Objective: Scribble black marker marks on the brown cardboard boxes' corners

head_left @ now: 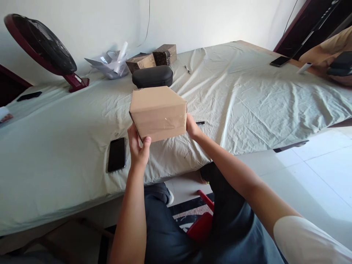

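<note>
A brown cardboard box [159, 115] is held between my two hands above the cloth-covered table. My left hand [139, 146] grips its lower left corner, with the thumb on the near face and the fingers along the left side. On the right side, my right hand [191, 126] presses against the box, its fingers mostly hidden behind it. The near face has a small scuffed, creased patch. A black smartphone [117, 155] lies on the cloth to the left of my left hand. Just past my right hand, a dark pen [200, 123] is partly visible.
Behind the box sit a black hard case [152, 76], two patterned boxes [165, 55] and a plastic basket [112, 69] of items. A fan [41, 46] stands far left. At right are another phone [279, 61], a white roll [304, 68] and another person's arm [324, 47].
</note>
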Demonstrator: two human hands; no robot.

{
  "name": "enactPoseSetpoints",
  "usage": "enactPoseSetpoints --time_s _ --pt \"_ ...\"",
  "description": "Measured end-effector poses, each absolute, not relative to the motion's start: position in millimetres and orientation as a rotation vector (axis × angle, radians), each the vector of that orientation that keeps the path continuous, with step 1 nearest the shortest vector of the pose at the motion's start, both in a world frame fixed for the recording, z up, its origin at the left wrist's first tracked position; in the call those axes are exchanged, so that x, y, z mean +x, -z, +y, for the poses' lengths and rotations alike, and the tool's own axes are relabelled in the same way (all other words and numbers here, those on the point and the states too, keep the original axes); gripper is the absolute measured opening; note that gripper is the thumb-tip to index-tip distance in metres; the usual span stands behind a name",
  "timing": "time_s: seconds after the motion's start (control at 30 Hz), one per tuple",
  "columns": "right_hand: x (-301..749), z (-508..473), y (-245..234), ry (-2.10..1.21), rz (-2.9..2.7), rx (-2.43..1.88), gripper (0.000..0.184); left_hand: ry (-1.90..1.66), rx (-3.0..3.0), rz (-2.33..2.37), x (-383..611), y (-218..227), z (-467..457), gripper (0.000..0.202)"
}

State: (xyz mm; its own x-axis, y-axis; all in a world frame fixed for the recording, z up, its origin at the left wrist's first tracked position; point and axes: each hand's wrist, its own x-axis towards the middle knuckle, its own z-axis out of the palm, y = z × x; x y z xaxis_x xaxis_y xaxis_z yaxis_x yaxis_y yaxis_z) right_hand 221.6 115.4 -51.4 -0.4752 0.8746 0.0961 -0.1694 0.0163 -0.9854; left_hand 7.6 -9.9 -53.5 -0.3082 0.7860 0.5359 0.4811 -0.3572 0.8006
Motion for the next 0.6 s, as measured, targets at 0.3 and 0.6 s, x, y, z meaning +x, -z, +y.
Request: enactPoseSetpoints --time_s 0.3,0.6 --pt "252 108 18 -1.299 -1.496 -0.702 0.102 -1.244 1.009 1.160 17 40 -19 0.121" --pt "250 109 17 -1.306 -1.576 -0.593 0.095 -1.337 0.737 1.188 29 61 11 0.093"
